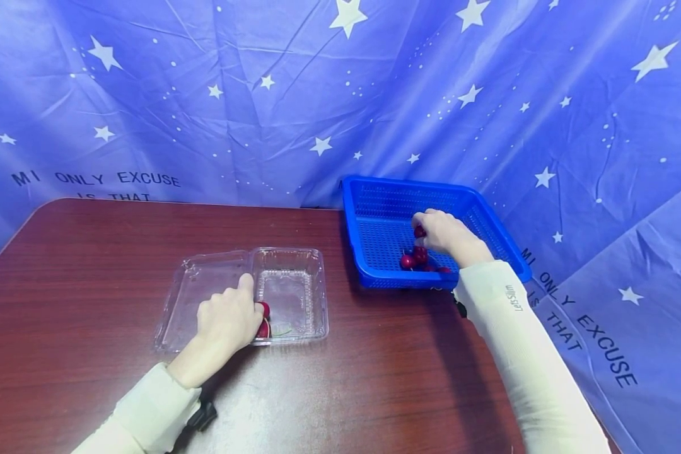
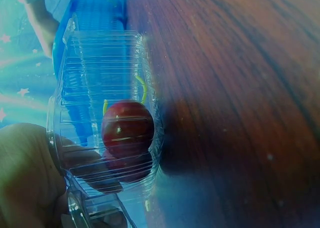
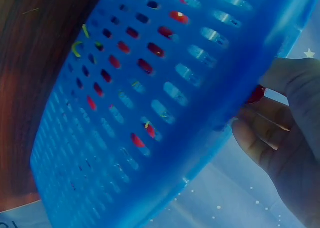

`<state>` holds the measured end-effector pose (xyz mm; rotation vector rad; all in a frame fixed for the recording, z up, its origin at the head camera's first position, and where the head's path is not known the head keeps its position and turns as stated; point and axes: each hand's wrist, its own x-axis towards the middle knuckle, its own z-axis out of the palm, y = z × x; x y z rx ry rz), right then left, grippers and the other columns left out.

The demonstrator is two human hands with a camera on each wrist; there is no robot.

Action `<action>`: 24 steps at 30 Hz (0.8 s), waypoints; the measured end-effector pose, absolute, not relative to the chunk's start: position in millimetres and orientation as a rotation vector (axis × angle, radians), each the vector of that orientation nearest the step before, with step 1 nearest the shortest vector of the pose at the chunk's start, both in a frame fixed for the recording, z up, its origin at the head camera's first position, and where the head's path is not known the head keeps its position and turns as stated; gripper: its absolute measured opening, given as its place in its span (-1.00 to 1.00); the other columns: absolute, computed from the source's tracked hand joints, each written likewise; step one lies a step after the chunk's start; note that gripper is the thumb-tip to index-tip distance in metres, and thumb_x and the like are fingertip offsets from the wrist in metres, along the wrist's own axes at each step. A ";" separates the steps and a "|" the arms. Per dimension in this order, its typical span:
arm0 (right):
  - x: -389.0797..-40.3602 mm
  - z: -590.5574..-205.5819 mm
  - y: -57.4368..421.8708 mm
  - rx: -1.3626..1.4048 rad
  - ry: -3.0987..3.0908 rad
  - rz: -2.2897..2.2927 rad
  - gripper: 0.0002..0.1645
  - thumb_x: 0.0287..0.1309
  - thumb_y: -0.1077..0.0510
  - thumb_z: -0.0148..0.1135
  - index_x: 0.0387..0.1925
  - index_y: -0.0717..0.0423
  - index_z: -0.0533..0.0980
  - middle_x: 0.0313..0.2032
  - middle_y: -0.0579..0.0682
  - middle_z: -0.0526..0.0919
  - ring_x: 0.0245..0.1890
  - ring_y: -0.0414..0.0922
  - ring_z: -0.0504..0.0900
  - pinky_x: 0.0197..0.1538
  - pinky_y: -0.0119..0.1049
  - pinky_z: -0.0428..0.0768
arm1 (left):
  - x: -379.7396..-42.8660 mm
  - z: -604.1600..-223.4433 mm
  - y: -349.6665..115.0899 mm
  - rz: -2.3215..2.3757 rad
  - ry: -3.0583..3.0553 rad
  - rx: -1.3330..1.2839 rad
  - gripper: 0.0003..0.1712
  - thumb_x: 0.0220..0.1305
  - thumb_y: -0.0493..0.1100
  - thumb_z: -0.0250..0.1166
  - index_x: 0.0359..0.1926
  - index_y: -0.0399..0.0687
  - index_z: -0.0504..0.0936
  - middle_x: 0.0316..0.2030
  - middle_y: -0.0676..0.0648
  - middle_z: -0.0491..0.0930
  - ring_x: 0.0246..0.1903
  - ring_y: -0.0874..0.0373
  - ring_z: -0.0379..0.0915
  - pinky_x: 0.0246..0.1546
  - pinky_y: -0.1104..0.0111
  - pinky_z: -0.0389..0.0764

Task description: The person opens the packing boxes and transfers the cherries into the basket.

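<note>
My left hand reaches over the hinge side of a clear plastic clamshell box, gripping that edge with some fingers inside. Two dark red cherries with green stems lie in the box's near left corner, right beside those fingers. The open lid lies flat to the left, partly under my hand. My right hand is over the blue plastic basket and pinches a cherry between thumb and fingers. Below it, several more cherries sit in the basket's near side, partly hidden by its rim.
The brown wooden table carries both containers, the basket at the back right. A blue star-printed cloth hangs behind and to the right. In the right wrist view, red fruit and green stems show through the basket's slots.
</note>
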<state>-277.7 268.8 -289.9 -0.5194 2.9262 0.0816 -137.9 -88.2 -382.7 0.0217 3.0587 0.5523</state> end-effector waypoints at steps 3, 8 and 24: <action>-276.3 -292.4 268.8 -0.513 2.926 0.071 -0.63 0.17 0.24 0.26 0.01 0.27 0.49 -0.11 0.26 0.57 -0.10 0.17 0.54 0.01 0.14 0.53 | -137.7 -382.0 -88.4 0.551 3.050 0.015 -0.75 0.20 -0.11 0.10 -0.33 -0.22 0.28 -0.53 -0.36 0.63 -0.51 -0.33 0.57 -0.62 -0.06 0.47; -275.9 -297.5 270.5 -0.532 2.923 0.073 -0.65 0.17 0.26 0.25 -0.01 0.29 0.48 -0.14 0.28 0.55 -0.13 0.18 0.54 -0.03 0.14 0.53 | -137.0 -381.0 -88.1 0.556 3.041 0.008 -0.75 0.20 -0.11 0.10 -0.33 -0.21 0.29 -0.51 -0.37 0.63 -0.50 -0.33 0.57 -0.61 -0.07 0.47; -278.3 -305.9 271.5 -0.500 2.877 0.073 -0.55 0.19 0.23 0.25 0.10 0.30 0.45 0.07 0.38 0.53 0.05 0.29 0.51 0.11 0.22 0.49 | -136.8 -381.9 -87.7 0.559 3.045 0.010 -0.74 0.20 -0.10 0.11 -0.31 -0.22 0.29 -0.49 -0.39 0.65 -0.48 -0.34 0.58 -0.60 -0.07 0.48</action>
